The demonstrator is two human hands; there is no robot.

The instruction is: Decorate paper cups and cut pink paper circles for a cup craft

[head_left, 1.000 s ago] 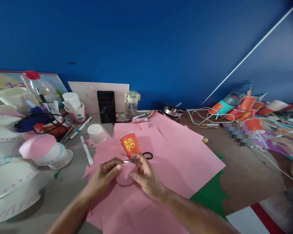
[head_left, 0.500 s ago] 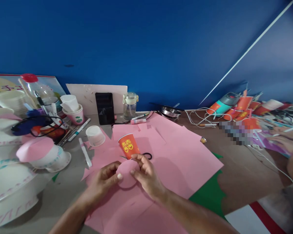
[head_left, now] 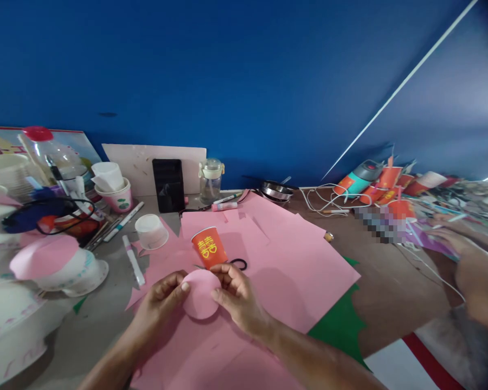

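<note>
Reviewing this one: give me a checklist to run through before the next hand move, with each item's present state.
1. Left hand gripping the pink disc: ok, at its left edge.
2. Right hand gripping the disc: ok, at its right edge.
3. Scissors fully in sight: not ok, mostly hidden; a dark handle loop shows.
4. Red cup clear of the right hand: cannot tell, they overlap in view.
5. White marker out of both hands: ok.
</note>
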